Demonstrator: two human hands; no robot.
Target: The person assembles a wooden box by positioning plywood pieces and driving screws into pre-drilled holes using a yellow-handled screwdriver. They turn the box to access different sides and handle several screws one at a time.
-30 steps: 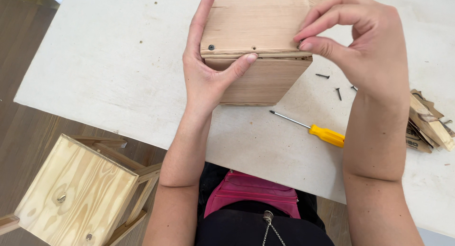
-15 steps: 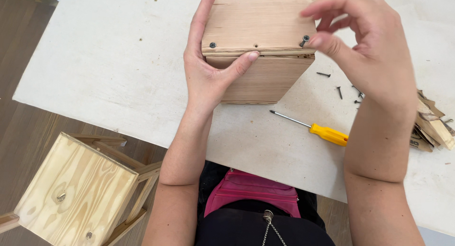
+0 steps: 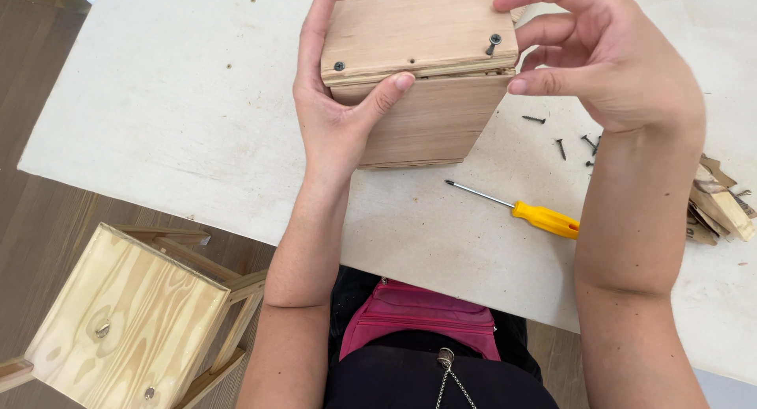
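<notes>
Wooden box (image 3: 422, 70), top centre of frame, resting on the pale table (image 3: 158, 117). Left hand (image 3: 335, 113) clasps its left side, thumb pressed along the lid seam. Right hand (image 3: 607, 62) hovers loosely curled and empty just right of the box, nearest the raised screw (image 3: 494, 41) at the lid's right corner (left corner screw sits flush). Yellow screwdriver (image 3: 520, 212) lies below-right, shaft pointing up-left; loose screws (image 3: 564, 137) beside it.

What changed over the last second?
The right hand let go of the screw at the wooden box's right corner and opened, fingers lifted clear; the screw now stands exposed. The left hand keeps gripping the box; the screwdriver lies unmoved.
</notes>
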